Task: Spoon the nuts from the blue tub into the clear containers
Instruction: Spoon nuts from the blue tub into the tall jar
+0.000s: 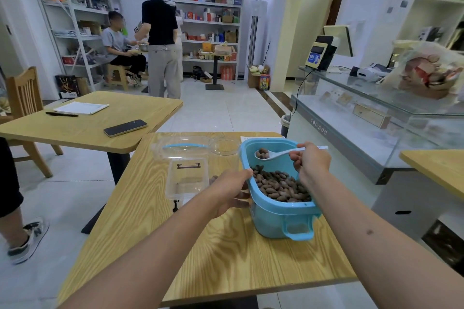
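You are working at a wood-grain tabletop (226, 253), and the biggest thing on it is the blue tub (281, 218), sitting at the right side with its long axis running from you away toward the far edge, one moulded handle facing you. The nuts (281, 187) are lying heaped in the nearer half of the tub. Left of the tub a clear rectangular container (187, 180) is standing with its long side also running away from you, a dark clasp showing on its far wall and another at its near edge. Beyond it a clear lid with a blue rim (182, 147) is lying flat, and just right of that a clear round container (224, 145) is standing near the tub's far left corner. Your left hand (231, 190) is gripping the tub's left rim, thumb on top and fingers curled down the outside wall. Your right hand (310, 159) is pinching the handle of a white spoon (278, 154) over the tub's far half; the spoon is lying roughly level, handle pointing right, bowl pointing left and carrying a few nuts.
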